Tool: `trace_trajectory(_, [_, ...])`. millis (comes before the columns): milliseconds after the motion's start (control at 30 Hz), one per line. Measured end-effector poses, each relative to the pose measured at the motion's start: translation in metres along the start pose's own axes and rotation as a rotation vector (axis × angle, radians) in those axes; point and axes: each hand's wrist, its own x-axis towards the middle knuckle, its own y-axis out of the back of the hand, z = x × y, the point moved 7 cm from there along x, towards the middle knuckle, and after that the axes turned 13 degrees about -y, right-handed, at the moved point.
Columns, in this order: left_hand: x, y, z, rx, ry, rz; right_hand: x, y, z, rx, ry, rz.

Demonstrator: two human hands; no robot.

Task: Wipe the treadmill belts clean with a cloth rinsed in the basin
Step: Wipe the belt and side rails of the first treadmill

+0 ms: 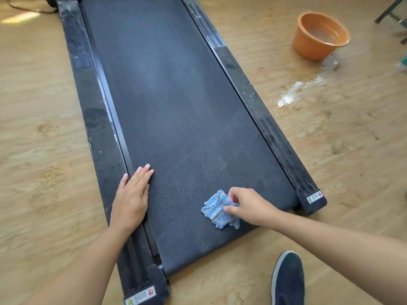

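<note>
A long black treadmill belt [167, 102] runs from the near edge away from me, dusty grey in streaks. A folded blue-and-white cloth [214, 209] lies on the belt near its rear right end. My right hand [246, 205] pinches the cloth's right edge between thumb and fingers. My left hand [132, 194] rests flat on the belt's left edge and the side rail, fingers straight. An orange basin [319, 36] holding water stands on the floor at the far right.
Black side rails [97, 128] flank the belt, with end caps at the near corners. A wet puddle [295, 91] shines on the wooden floor between the basin and the treadmill. My dark shoe [287, 280] is at the bottom right. Dark furniture legs [389, 12] stand top right.
</note>
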Motion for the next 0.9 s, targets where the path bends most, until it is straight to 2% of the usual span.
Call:
trace_trajectory(133, [0.021, 0.021, 0.032, -0.227, 0.225, 0.042, -0.014, 0.064, -0.042, 0.074, 0.089, -0.08])
trace_trajectory(167, [0.033, 0.035, 0.054, -0.289, 0.215, 0.09, -0.018, 0.081, -0.055, 0.112, 0.116, -0.106])
trace_trajectory(233, [0.06, 0.066, 0.112, -0.411, 0.062, 0.185, -0.03, 0.111, -0.075, 0.255, 0.147, -0.171])
trace_trajectory(333, [0.083, 0.099, 0.187, -0.532, -0.155, 0.195, -0.046, 0.137, -0.092, 0.501, 0.179, -0.25])
trace_trajectory(467, [0.081, 0.119, 0.207, -0.669, -0.105, 0.182, -0.048, 0.135, -0.101, 0.926, 0.228, -0.409])
trace_trajectory(533, [0.074, 0.114, 0.201, -0.69, -0.08, 0.117, -0.043, 0.133, -0.102, 0.998, 0.224, -0.446])
trace_trajectory(633, [0.062, 0.103, 0.196, -0.639, -0.067, 0.099, -0.033, 0.133, -0.106, 1.007, 0.186, -0.419])
trace_trajectory(700, [0.058, 0.097, 0.189, -0.543, -0.029, 0.193, -0.025, 0.131, -0.108, 1.004, 0.141, -0.378])
trace_trajectory(800, [0.054, 0.094, 0.175, -0.279, -0.014, 0.356, -0.009, 0.115, -0.107, 0.956, 0.037, -0.364])
trace_trajectory(900, [0.051, 0.086, 0.166, -0.157, -0.088, 0.404, 0.015, 0.099, -0.106, 0.933, -0.038, -0.332])
